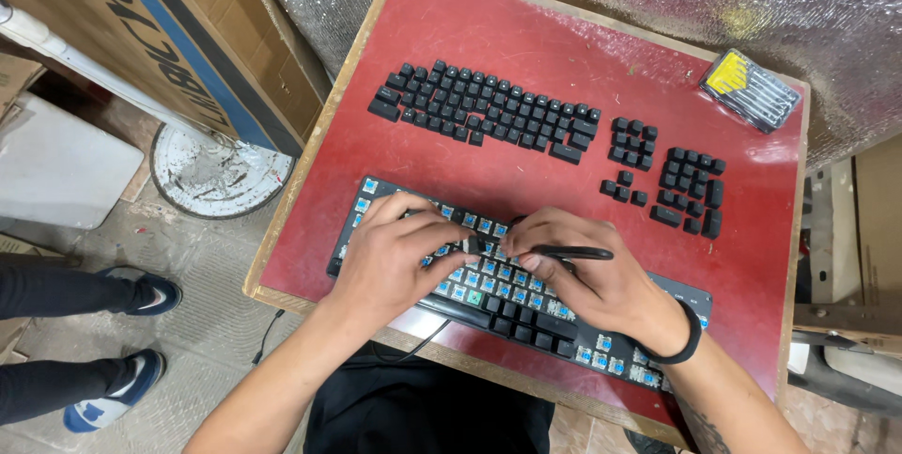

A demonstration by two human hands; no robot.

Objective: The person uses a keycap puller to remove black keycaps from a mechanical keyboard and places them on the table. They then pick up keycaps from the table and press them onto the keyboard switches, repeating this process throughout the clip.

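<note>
Keyboard (526, 318) under two hands, left hand (395, 252) pressing flat — right hand (587, 271) gripping one black keycap puller (573, 252), three keycap clusters (489, 111) above

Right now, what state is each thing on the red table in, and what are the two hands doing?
Keyboard: flat, most keycaps off, blue switches bare, a few black caps still on.
Removed keycaps: laid out in rows above it.
Screwdriver case: closed, at the far corner.
Left hand: pressing on the keyboard.
Right hand: gripping a black tool over the switches.
</note>
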